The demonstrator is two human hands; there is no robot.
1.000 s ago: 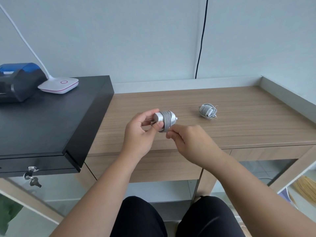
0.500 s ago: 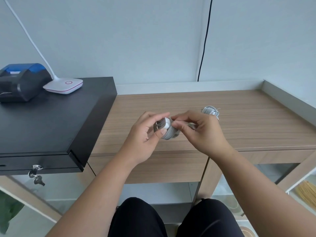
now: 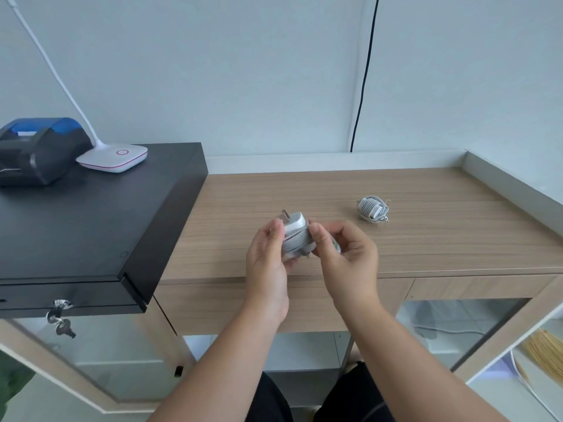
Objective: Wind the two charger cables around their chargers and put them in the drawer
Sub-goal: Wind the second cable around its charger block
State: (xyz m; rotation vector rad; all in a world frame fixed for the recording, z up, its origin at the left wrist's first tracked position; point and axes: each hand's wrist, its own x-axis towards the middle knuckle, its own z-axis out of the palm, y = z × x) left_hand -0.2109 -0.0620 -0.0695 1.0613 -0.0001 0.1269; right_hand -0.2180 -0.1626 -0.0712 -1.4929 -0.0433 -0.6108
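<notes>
Above the front middle of the wooden desk [image 3: 426, 248], my left hand [image 3: 268, 263] holds a white charger [image 3: 295, 236] with grey cable wound around it, prongs pointing up and away. My right hand [image 3: 344, 257] pinches the cable at the charger's right side; the cable end is hidden by my fingers. A second white charger [image 3: 373, 209], its cable wrapped around it, lies on the desk to the back right, apart from both hands. The desk's drawer front [image 3: 481, 287] runs below the desk edge on the right and looks closed.
A black cash drawer box [image 3: 91, 226] with keys [image 3: 61, 318] in its lock stands at the left. On it are a blue and black printer [image 3: 39, 147] and a white lamp base [image 3: 112, 156]. A black cord [image 3: 364, 74] hangs down the wall. My knees are under the desk.
The charger has turned in my hands so its prongs now point up. Both hands have stayed close together, with the right one shifted to the charger's right side.
</notes>
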